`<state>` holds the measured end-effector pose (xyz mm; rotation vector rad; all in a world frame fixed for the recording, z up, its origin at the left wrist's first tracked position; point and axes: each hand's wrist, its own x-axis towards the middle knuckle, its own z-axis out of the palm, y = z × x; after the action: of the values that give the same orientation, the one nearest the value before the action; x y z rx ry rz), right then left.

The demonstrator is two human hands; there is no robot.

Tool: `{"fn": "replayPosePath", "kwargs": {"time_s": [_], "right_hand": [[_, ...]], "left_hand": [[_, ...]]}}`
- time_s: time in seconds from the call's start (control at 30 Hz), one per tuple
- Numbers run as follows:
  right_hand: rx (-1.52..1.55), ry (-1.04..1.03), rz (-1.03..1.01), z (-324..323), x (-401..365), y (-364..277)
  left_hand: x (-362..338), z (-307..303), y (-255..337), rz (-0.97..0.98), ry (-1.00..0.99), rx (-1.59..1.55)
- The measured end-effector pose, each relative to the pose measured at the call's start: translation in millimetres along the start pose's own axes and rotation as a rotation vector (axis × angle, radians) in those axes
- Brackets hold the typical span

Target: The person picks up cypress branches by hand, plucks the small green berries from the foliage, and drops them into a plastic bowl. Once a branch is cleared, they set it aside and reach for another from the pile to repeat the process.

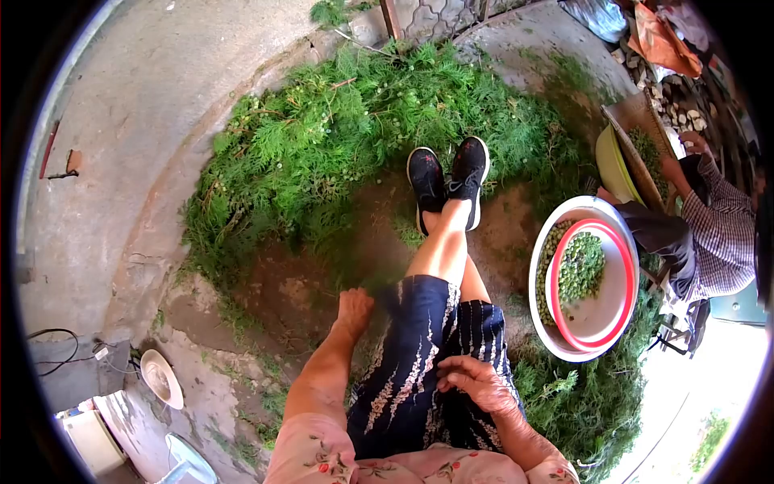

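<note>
My left hand (355,308) is beside my knee, above the bare soil, with its fingers curled in; a blurred bit of green shows just past it, and what it holds is too unclear to name. Over my lap, my right hand (477,382) has its fingers bent and partly together, close to the dark patterned shorts (415,339). Cut green branches (306,137) form a wide heap around my black shoes (468,173). To the right, a red-rimmed bowl (629,282) with small green cones (580,262) sits inside a larger white basin (542,274).
At the right, another person in a checked sleeve (721,234) holds a woven tray (637,109) by a yellow-green basin (617,165). More branches (580,411) lie below the white basin. A straw hat (161,379) and a pale blue stool (189,460) are at lower left.
</note>
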<state>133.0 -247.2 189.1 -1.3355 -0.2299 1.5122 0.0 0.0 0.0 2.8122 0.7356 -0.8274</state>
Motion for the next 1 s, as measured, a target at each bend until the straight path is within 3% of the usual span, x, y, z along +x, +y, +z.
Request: {"fn": "replayPosePath", "kwargs": {"time_s": [0.27, 0.4, 0.57, 0.67, 0.8, 1.0], "right_hand": [[-0.016, 0.020, -0.028, 2, -2, 1], [-0.069, 0.044, -0.038, 2, -3, 5], [-0.152, 0.087, -0.073, 5, -4, 13], [-0.116, 0.083, -0.130, 5, -3, 20], [-0.150, 0.118, -0.169, 13, -7, 25], [-0.204, 0.203, -0.254, 19, -21, 26]], "left_hand": [[-27, -10, -7, -0.175, 0.499, -0.176], [-46, -13, -31, -0.477, 0.293, -0.263], [-98, -43, -65, -0.680, 0.482, -0.631], [-117, -42, -93, -0.579, 0.597, -0.913], [-161, -87, -93, -0.378, 0.683, -1.522], [-225, -154, -62, -0.163, 0.747, -1.523]]}}
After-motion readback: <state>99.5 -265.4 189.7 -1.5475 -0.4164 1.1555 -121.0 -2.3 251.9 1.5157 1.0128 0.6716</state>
